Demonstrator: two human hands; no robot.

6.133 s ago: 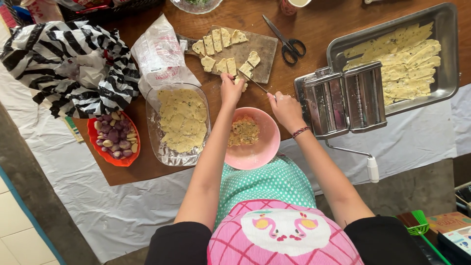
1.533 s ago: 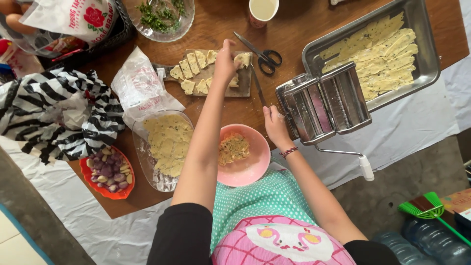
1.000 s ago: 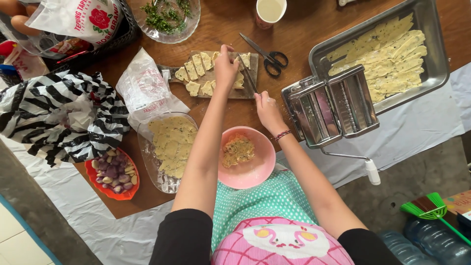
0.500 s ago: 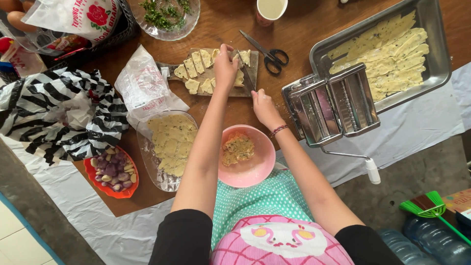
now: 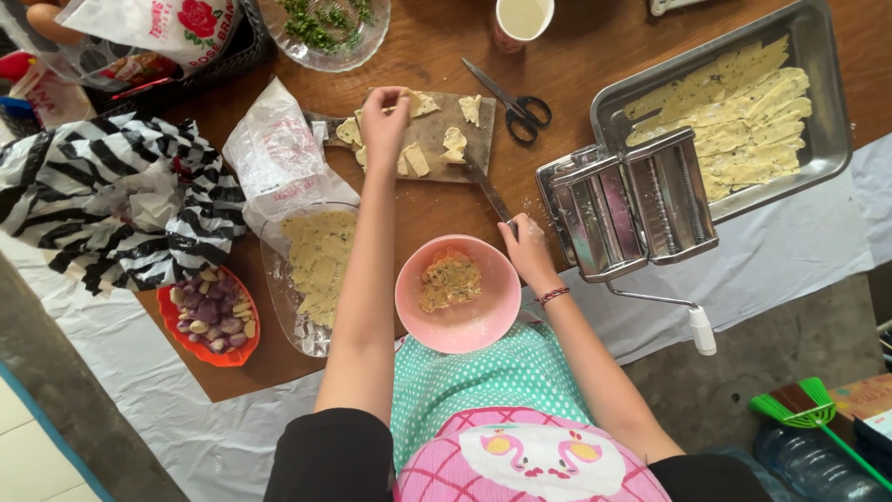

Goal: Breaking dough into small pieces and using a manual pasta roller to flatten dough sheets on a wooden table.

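Dough pieces lie scattered on a wooden cutting board near the 12 o'clock edge of the brown desk. The left hand reaches to the board's 10 o'clock corner, its grip pressed together on one of the pieces. The right hand lies at the board's 5 o'clock side, its grip wrapped round the handle of a knife whose blade runs up onto the board's edge. The step in hand appears to be cutting the dough into small pieces and gathering them. The next move would seem to call for a steady blade, kept well apart from the left fingers, and a light pinch so that the soft pieces do not tear.

Around the board: a pink bowl of crumbly filling at 6 o'clock, a clear dish of flat dough at 8 o'clock, scissors at 3 o'clock, and a metal roller machine at 4 o'clock, with a steel tray of flat strips beyond it. A red bowl of purple bulbs stands near the desk's 8 o'clock corner.
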